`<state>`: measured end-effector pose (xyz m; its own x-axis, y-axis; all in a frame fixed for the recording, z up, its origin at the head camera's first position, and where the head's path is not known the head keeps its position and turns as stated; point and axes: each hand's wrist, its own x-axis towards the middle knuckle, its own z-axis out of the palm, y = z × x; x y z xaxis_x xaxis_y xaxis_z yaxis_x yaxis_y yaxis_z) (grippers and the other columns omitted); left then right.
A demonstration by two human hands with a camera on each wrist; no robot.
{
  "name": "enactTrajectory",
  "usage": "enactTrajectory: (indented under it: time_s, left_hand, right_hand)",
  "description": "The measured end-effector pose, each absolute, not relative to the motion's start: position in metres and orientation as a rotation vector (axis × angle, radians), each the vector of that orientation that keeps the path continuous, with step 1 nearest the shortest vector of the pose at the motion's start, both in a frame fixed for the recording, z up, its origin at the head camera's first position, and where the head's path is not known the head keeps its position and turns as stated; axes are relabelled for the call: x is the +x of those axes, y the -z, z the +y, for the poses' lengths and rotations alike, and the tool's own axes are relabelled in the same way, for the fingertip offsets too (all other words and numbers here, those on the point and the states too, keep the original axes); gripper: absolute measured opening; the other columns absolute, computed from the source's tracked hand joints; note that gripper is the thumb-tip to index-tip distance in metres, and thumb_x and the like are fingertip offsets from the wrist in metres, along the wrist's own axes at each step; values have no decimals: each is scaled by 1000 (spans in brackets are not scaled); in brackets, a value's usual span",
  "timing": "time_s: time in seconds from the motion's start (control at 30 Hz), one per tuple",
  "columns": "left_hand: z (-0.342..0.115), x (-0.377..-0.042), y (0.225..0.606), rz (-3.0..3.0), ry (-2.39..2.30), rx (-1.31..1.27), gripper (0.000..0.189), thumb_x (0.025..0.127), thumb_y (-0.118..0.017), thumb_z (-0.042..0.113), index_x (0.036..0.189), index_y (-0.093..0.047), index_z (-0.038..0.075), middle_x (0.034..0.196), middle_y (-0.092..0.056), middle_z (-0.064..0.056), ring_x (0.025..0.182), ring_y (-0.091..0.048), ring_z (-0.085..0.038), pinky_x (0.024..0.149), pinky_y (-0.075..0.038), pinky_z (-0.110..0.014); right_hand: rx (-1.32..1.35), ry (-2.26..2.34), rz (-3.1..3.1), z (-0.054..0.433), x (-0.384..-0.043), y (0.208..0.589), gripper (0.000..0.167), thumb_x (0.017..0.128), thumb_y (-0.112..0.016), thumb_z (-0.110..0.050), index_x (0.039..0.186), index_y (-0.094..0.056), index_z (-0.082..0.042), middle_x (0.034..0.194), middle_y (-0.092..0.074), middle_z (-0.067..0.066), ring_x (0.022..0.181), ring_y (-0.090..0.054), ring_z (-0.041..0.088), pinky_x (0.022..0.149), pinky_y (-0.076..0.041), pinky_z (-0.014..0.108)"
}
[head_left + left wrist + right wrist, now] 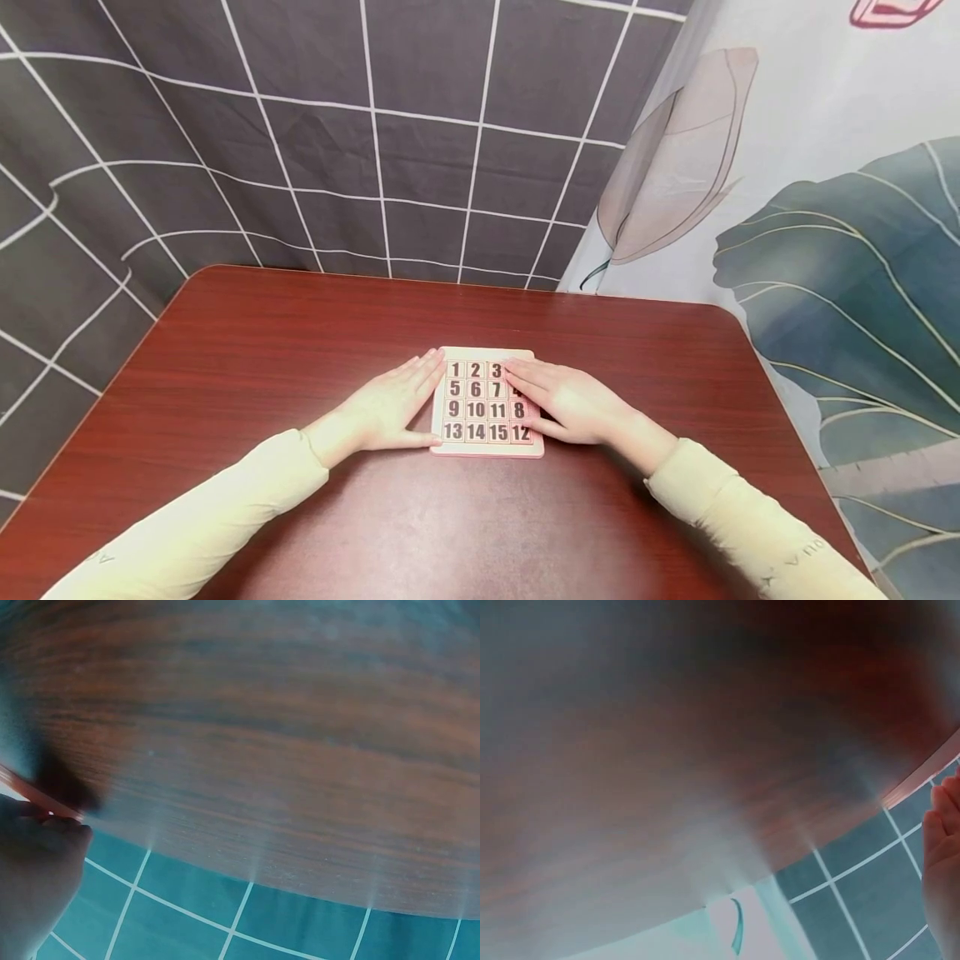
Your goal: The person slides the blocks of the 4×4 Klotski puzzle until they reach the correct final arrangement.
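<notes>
A number slide puzzle (476, 410) with a pale frame lies in front of me in the head view. Its rows read 1, 2, 3; 5, 6, 7 and a partly covered 4; 9, 10, 11, 8; and 13, 14, 15, 12. Along its left edge rests my left hand (393, 408), fingers extended and thumb at the lower left corner. My right hand (573, 404) reaches over the right edge, its straight fingers covering the top right cell and its thumb near the 12. Both wrist views catch only part of the left hand (37, 877) and right hand (943, 855).
The puzzle is on a reddish-brown wooden table (300, 333) with rounded far corners. A dark curtain with white grid lines (315, 150) hangs behind and to the left. At the right is a white curtain with large leaf prints (810, 100).
</notes>
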<state>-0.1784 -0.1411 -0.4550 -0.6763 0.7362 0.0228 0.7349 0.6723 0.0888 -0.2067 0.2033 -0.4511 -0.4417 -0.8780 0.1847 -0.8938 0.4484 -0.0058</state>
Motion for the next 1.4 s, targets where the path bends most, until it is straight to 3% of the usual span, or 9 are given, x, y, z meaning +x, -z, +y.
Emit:
enactTrajectory:
  time_s: [0.4, 1.17, 1.4]
  left_hand:
    - [-142, -179, 456, 2859, -155, 1234, 107, 93, -68, 64, 161, -32, -11, 172, -27, -30, 161, -31, -41, 133, -31, -47]
    - [-142, -180, 457, 2850, -166, 1250, 107, 94, -67, 64, 161, -32, -11, 172, -26, -31, 161, -30, -41, 133, -31, -47]
    - [-142, -179, 456, 2848, -167, 1243, 107, 94, -67, 64, 161, -32, -11, 172, -26, -30, 162, -29, -41, 133, -30, -47]
  right_hand:
    - [1608, -154, -2482, 225, -191, 460, 65, 107, -59, -48, 149, -59, 2, 160, -55, 16, 146, -57, 30, 119, -50, 50]
    - [1566, -29, -2530, 221, -218, 456, 61, 100, -70, -34, 149, -59, 1, 157, -58, 16, 144, -58, 34, 120, -49, 49]
    - [1606, -84, -2460, 222, -205, 456, 60, 104, -65, -37, 149, -58, 2, 159, -56, 18, 144, -58, 33, 120, -49, 49]
